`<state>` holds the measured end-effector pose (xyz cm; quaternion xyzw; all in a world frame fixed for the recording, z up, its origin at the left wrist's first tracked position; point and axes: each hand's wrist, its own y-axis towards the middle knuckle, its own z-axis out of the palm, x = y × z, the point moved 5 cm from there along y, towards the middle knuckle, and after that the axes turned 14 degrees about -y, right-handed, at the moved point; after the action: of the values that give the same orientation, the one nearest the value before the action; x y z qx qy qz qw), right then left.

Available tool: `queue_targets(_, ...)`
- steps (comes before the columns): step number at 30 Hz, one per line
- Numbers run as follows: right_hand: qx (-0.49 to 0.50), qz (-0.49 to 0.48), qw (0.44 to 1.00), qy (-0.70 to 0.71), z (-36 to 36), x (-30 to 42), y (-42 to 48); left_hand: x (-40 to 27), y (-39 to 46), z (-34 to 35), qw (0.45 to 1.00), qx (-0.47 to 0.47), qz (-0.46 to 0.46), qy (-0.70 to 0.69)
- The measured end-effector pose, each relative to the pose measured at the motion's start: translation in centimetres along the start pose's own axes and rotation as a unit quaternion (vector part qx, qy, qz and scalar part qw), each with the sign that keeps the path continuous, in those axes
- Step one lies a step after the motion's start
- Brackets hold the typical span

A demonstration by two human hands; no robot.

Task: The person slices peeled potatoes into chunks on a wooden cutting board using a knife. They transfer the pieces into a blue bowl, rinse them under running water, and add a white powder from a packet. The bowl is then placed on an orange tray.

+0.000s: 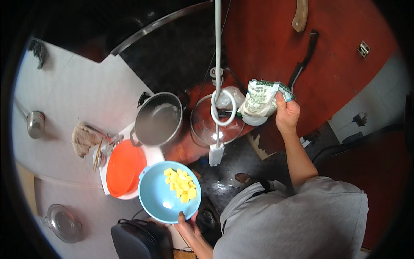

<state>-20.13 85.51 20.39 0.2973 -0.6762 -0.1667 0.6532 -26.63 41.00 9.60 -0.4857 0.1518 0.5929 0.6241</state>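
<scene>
A light blue plastic bowl (155, 197) is in my left hand (189, 228), with the thumb over its rim. Yellow diced pieces (181, 183), perhaps potato, sit together on one side inside it. My right hand (287, 111) grips the edge of a printed plastic packet (258, 100), which looks crumpled and bears writing. Just below the packet shows part of a white round dish (255, 120); whether they touch I cannot tell. Between the hands, a glass lid (207, 129) lies on the red surface, partly behind a hanging knotted white cable (217, 42).
A dark pot (158, 124) stands beside an orange basin (124, 168) at the white sink (158, 155). The cable ends in a white socket block (216, 155). Near my right hand lies a black-handled knife (304, 61). A dark case (139, 239) stands at the bottom.
</scene>
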Motion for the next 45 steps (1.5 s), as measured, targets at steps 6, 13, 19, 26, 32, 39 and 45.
queue_targets(6, 0.189, -0.022, 0.982, -0.016, 1.1, 6.0, -5.1, 0.3, 0.3, -1.9, 0.998, 0.017, -0.054, 0.024)
queue_targets(13, 0.331, -0.184, 0.925, -0.014, 5.4, 14.7, -10.5, 0.6, -1.0, -3.3, 0.995, 0.067, -0.071, -0.013)
queue_targets(19, 0.441, -0.439, 0.777, -0.094, 9.4, 16.1, -15.7, 0.5, -1.8, -4.1, 0.999, 0.044, -0.02, -0.009)
queue_targets(26, 0.423, -0.363, 0.827, -0.069, 9.5, 16.8, -16.9, -0.2, -1.5, -5.8, 0.999, 0.034, -0.018, -0.002)
queue_targets(32, 0.467, -0.411, 0.779, -0.085, 11.6, 14.3, -20.8, -0.2, -1.5, -6.1, 1.0, 0.002, -0.016, -0.003)
queue_targets(39, 0.495, -0.384, 0.772, -0.103, 12.6, 13.6, -21.7, -0.3, -1.5, -5.5, 1.0, 0.009, 0.024, -0.004)
queue_targets(45, 0.48, -0.343, 0.806, -0.053, 12.7, 15.4, -20.2, 0.2, -1.6, -6.2, 1.0, -0.005, -0.004, -0.017)
